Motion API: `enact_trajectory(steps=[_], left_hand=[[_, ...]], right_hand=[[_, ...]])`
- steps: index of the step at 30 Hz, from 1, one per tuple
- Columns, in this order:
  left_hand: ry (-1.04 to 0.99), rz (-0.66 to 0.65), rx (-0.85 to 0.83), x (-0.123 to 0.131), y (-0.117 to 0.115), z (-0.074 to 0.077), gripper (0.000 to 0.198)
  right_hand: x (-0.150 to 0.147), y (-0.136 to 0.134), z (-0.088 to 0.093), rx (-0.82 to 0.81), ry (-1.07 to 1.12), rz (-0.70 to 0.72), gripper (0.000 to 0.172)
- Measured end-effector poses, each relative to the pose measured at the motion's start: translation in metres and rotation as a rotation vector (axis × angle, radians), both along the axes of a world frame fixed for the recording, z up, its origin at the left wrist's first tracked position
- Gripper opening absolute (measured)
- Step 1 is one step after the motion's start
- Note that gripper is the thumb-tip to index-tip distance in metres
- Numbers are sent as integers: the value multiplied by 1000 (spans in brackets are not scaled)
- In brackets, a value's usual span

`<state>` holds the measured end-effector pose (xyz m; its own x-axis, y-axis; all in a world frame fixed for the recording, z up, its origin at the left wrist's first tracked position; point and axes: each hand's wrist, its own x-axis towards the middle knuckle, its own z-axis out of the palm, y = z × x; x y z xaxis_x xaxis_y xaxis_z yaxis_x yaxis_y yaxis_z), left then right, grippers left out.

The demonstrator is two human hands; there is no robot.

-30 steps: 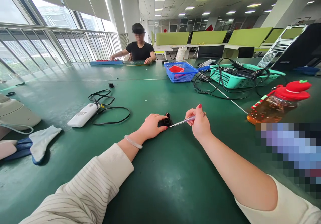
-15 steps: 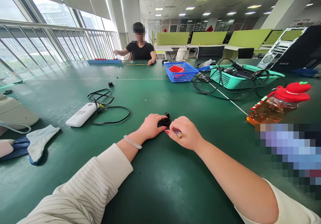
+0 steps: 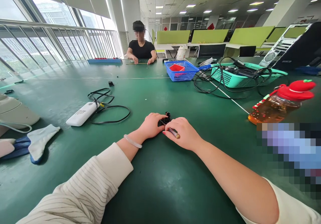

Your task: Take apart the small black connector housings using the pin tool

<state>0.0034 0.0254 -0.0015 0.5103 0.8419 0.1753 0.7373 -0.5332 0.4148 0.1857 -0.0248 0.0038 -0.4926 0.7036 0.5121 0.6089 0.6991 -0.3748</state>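
Note:
A small black part lies on the green table in front of me. My left hand is closed over its left side and pins it down. My right hand is closed round a slim screwdriver, whose handle end shows between my fingers and whose tip points up at the black part. The two hands almost touch over the part, most of which they hide.
A white power bank with a looped black cable lies at the left, gloves further left. A red-lidded bottle stands right. Blue and teal baskets sit behind. Another person works at the far end.
My right hand has swung in from the right with the screwdriver and now lies close against the black part. My left hand has stayed on the part.

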Motion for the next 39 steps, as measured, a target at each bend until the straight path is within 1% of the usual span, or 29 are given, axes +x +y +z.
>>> enact_trajectory(steps=[2,4,7,12,17,19,21,23,26,28,30,33,39], left_hand=[[6,5,-3,0,0,0,46],[4,5,-1,-1,0,0,45],[-9,0,5,-1,0,-1,44],[-6,6,-6,-1,2,-2,44],[-26,0,0,-1,2,-2,44],[-30,-6,6,-2,2,-3,43],[-29,-7,10,-2,2,-3,41],[-22,-7,6,-2,3,-4,41],[-13,-12,-6,-2,3,-5,43],[-9,-10,-6,-2,4,-5,43],[-6,-9,-1,-2,4,-5,43],[-5,-15,5,-2,3,-5,43],[-67,-11,15,-1,0,-1,45]], right_hand=[[3,1,0,25,91,-5,21],[5,0,1,90,179,-22,25],[5,-3,3,139,210,-52,28],[3,-5,5,70,150,-70,30],[4,-1,4,-31,125,-31,24],[5,-1,3,-43,135,-17,23],[6,-1,2,-20,195,-16,26],[8,-2,1,13,300,-51,28],[9,-2,2,23,421,-182,34],[10,-1,2,-10,428,-251,37],[10,0,2,-73,409,-276,39],[10,2,3,-167,413,-274,41],[11,4,1,-291,503,-250,43]])
